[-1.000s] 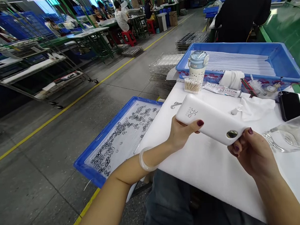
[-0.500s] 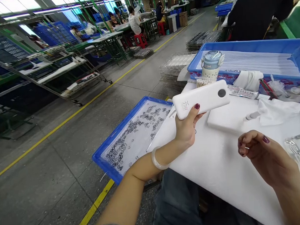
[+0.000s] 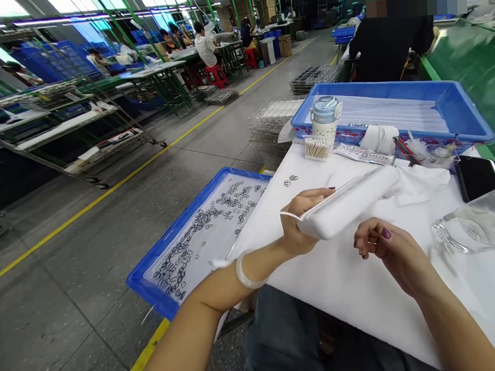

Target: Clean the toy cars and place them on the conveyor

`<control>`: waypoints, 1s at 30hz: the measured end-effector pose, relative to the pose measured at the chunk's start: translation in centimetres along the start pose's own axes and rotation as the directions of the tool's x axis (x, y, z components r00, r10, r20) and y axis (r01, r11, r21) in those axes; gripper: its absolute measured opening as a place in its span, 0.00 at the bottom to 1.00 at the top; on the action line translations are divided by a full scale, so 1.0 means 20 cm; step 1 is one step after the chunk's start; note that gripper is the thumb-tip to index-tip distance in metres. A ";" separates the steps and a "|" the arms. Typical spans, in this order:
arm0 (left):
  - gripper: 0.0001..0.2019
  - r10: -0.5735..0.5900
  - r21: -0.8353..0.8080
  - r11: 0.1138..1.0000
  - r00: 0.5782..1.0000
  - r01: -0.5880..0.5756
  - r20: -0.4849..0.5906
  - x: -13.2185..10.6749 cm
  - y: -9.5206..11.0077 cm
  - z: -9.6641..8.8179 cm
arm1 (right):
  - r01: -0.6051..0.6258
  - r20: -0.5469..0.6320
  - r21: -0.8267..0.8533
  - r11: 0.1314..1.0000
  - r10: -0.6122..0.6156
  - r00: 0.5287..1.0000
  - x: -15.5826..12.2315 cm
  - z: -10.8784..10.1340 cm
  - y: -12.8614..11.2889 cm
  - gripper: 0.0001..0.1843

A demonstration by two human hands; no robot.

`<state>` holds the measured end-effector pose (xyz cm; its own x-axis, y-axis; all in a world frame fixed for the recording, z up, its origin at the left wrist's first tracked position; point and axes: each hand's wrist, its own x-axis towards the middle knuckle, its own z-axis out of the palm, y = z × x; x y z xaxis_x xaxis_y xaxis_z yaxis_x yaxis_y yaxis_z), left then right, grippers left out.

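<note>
My left hand (image 3: pixel 300 221), with a pale bangle on the wrist, grips a white power bank (image 3: pixel 347 206) above the white tabletop (image 3: pixel 338 291). The power bank is tilted, with a long rounded side towards me, and a white strap or cable loops from its near end. My right hand (image 3: pixel 392 250) hovers to the right, apart from it, fingers curled in against the thumb; whatever they may hold is hidden. A few small dark rings (image 3: pixel 290 180) lie on the table beyond my left hand.
At left, a low blue tray (image 3: pixel 154 301) holds many dark loops. A large blue bin (image 3: pixel 448 92), a lidded cup (image 3: pixel 324 116), cotton swabs (image 3: pixel 317 149), a phone (image 3: pixel 479 178) and a clear container (image 3: pixel 474 225) surround the tabletop. A co-worker (image 3: pixel 389 48) sits ahead.
The power bank has turned from showing its marked face with the dark round window to showing its side, and dropped lower. My right hand has moved left, closer to it. The view has shifted right.
</note>
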<state>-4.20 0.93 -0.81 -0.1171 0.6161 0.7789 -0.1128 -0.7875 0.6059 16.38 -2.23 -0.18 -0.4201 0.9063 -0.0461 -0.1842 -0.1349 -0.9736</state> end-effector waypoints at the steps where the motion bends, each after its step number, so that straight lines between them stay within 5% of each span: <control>1: 0.16 -0.128 -0.022 0.992 0.992 0.128 -0.017 -0.01 0.01 0.01 | 0.000 0.001 -0.010 1.000 0.000 1.000 0.00 0.00 0.00 0.20; 4: 0.17 -0.470 -0.113 0.879 0.881 0.463 -0.050 -0.03 0.04 0.04 | -0.002 -0.004 -0.040 0.999 0.002 1.000 0.00 0.01 -0.01 0.21; 6: 0.18 -0.551 -0.152 0.828 0.834 0.540 -0.036 -0.04 0.04 0.05 | 0.004 -0.009 -0.052 0.999 -0.004 1.000 0.00 0.01 -0.02 0.21; 19: 0.22 -0.665 -0.239 0.741 0.734 0.628 -0.134 -0.02 0.05 0.05 | 0.030 0.013 -0.062 0.998 -0.029 1.000 0.00 -0.01 0.01 0.20; 30: 0.25 -0.619 -0.211 0.782 0.771 0.586 -0.152 -0.01 0.03 0.05 | 0.047 0.015 -0.062 0.997 -0.046 0.999 0.00 -0.01 0.01 0.21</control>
<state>-3.20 0.31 -0.35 -0.1709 0.9646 0.2009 -0.3647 -0.2513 0.8966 16.49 -2.12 -0.33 -0.4241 0.9056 0.0024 -0.1486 -0.0670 -0.9866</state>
